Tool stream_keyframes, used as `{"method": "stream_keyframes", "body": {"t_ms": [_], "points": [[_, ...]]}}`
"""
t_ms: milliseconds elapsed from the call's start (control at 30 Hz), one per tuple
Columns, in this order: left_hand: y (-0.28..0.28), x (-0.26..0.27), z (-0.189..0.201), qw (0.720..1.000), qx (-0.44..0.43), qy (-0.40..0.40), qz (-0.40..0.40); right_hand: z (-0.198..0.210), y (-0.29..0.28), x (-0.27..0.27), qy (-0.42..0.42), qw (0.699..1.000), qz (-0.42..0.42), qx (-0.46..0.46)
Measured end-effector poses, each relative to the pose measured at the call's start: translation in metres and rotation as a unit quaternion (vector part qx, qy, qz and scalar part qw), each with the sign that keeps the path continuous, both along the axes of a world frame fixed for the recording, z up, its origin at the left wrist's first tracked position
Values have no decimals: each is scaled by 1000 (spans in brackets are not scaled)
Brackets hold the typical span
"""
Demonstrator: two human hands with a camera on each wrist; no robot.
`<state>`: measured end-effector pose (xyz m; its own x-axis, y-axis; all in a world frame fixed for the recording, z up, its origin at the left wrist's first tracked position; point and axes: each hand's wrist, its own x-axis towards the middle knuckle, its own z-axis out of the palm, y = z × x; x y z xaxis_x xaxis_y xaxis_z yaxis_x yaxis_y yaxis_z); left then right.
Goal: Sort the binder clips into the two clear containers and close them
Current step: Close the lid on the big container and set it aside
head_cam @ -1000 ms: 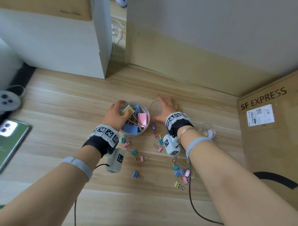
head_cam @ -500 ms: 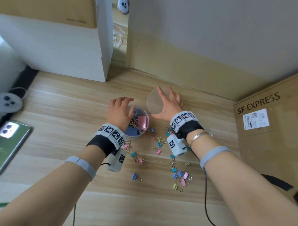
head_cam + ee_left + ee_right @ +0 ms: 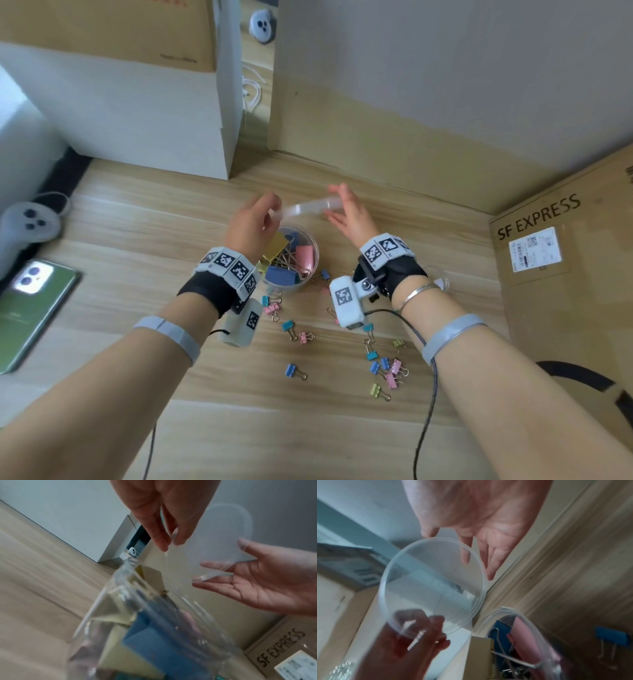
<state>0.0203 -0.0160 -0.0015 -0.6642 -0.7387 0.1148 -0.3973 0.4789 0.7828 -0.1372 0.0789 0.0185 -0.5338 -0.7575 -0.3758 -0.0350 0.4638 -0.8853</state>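
Above the container (image 3: pixel 291 260), which stands uncovered on the wooden worktop (image 3: pixel 137 219), both hands hold a clear round lid (image 3: pixel 308 208) in the air. The left hand (image 3: pixel 251 224) pinches the lid's left edge between thumb and fingertips. The right hand (image 3: pixel 349 214) has its fingers nearly straight and spread, and the lid's right edge rests against them; in the left wrist view the rim lies across those fingers (image 3: pixel 216 574). The lid is tilted, its left side lower.

Inside the container lie large binder clips (image 3: pixel 301 255) in yellow, blue and pink. Small clips (image 3: pixel 385 368) in blue, pink, teal and yellow are scattered on the worktop on the near side of the container. Right of the container, partly hidden by the right wrist, a second clear container (image 3: pixel 440 279) shows. A phone (image 3: pixel 30 305) lies far left of the container, and a cardboard box (image 3: pixel 561 267) far right.
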Motion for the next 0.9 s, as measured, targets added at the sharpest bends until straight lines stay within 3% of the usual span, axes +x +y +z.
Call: {"method": "stream_keyframes", "body": {"t_ms": [200, 567, 700, 900], "points": [[2, 14, -26, 1000, 7, -25, 2, -11, -2, 22, 38, 996, 74, 39], [6, 30, -37, 995, 69, -54, -49, -38, 3, 40, 32, 997, 63, -7], [5, 33, -41, 996, 68, -53, -35, -43, 0, 47, 59, 995, 78, -7], [7, 36, -38, 993, 98, -55, -24, -40, 2, 43, 140, 978, 140, 66]]}}
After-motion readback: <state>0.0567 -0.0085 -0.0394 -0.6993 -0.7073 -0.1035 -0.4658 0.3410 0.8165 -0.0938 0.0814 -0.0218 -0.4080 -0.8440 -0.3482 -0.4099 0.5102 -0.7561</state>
